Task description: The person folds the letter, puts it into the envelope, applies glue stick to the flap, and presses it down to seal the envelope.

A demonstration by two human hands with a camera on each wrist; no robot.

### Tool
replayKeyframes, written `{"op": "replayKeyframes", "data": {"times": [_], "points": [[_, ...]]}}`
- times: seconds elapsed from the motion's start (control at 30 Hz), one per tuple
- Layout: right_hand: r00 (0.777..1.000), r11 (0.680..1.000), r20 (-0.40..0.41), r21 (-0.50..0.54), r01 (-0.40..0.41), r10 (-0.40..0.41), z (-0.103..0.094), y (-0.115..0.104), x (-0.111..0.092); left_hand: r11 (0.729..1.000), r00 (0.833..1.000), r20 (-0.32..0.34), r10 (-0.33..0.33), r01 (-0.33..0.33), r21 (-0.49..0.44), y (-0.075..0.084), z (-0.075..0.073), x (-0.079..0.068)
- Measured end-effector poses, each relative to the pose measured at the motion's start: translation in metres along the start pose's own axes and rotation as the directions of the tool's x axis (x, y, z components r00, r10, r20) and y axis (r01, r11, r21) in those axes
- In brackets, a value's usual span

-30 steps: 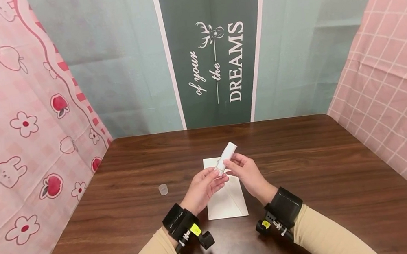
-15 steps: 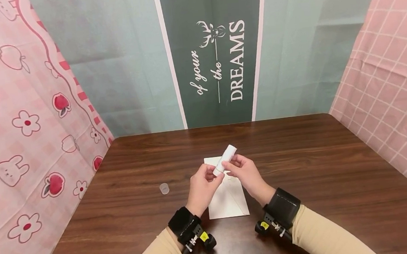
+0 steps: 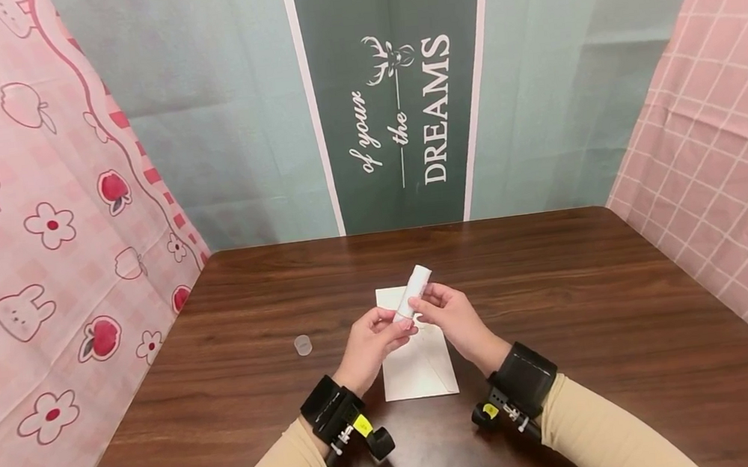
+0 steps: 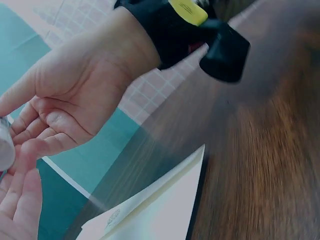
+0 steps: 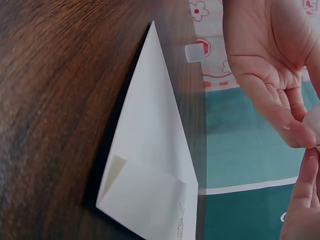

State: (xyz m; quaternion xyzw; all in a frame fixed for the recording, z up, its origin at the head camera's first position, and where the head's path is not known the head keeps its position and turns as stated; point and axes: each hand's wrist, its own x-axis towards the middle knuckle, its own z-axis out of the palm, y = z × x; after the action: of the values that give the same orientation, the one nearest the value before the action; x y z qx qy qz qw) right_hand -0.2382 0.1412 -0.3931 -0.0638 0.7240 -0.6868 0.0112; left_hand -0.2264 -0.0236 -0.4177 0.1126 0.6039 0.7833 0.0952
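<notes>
Above the envelope, a white glue stick (image 3: 415, 290) is held between both hands, tilted with its far end up and to the right. My left hand (image 3: 369, 341) pinches the lower end with thumb and fingers. Higher on the barrel, my right hand (image 3: 455, 317) grips it between thumb and fingers. A cream envelope (image 3: 417, 372) lies on the table beneath the hands, flap side up. In the left wrist view only part of the glue stick (image 4: 5, 150) shows at the edge. The tip's condition is too small to tell.
A small translucent cap (image 3: 303, 345) lies on the dark wooden table (image 3: 555, 284), left of the envelope. A pink patterned curtain (image 3: 82, 292) hangs at the left and a pink grid one (image 3: 708, 126) at the right.
My left hand has shifted its fingers at the glue stick's lower end, its wrist turning one way and then back. The right hand has stayed nearly still.
</notes>
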Motion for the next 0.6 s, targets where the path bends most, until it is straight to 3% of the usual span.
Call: {"op": "replayKeyframes", "data": {"times": [0.17, 0.33, 0.4, 0.43, 0.5, 0.57, 0.6], "points": [[1.0, 1.0, 0.028, 0.028, 0.005, -0.006, -0.0011, -0.0009, -0.0001, 0.983, 0.996, 0.077, -0.054, 0.067, -0.172, 0.0004, 0.0001, -0.0015], [0.998, 0.998, 0.061, 0.059, 0.008, -0.012, -0.0017, 0.0003, 0.0006, 0.933, 0.98, 0.185, -0.072, 0.132, -0.335, -0.0024, -0.0022, -0.0022], [0.998, 0.998, 0.064, 0.057, 0.012, -0.016, -0.0019, 0.0007, 0.0011, 0.923, 0.975, 0.206, -0.077, 0.148, -0.355, -0.0033, -0.0029, -0.0017], [0.998, 0.998, 0.063, 0.054, 0.013, -0.016, -0.002, 0.001, 0.0014, 0.93, 0.977, 0.201, -0.078, 0.143, -0.338, -0.0038, -0.0031, -0.001], [0.999, 0.999, 0.048, 0.043, 0.008, -0.01, -0.002, 0.0009, 0.0014, 0.97, 0.986, 0.152, -0.066, 0.099, -0.222, -0.0033, -0.0031, 0.0004], [1.0, 0.999, 0.028, 0.032, 0.0, -0.001, -0.002, 0.0017, 0.0017, 1.0, 0.997, 0.081, -0.005, 0.005, -0.004, -0.0025, -0.0027, 0.0018], [1.0, 1.0, 0.017, 0.028, -0.008, 0.008, -0.0018, 0.002, 0.0017, 0.991, 0.998, 0.047, 0.04, -0.046, 0.129, -0.0017, -0.0021, 0.0022]]}}
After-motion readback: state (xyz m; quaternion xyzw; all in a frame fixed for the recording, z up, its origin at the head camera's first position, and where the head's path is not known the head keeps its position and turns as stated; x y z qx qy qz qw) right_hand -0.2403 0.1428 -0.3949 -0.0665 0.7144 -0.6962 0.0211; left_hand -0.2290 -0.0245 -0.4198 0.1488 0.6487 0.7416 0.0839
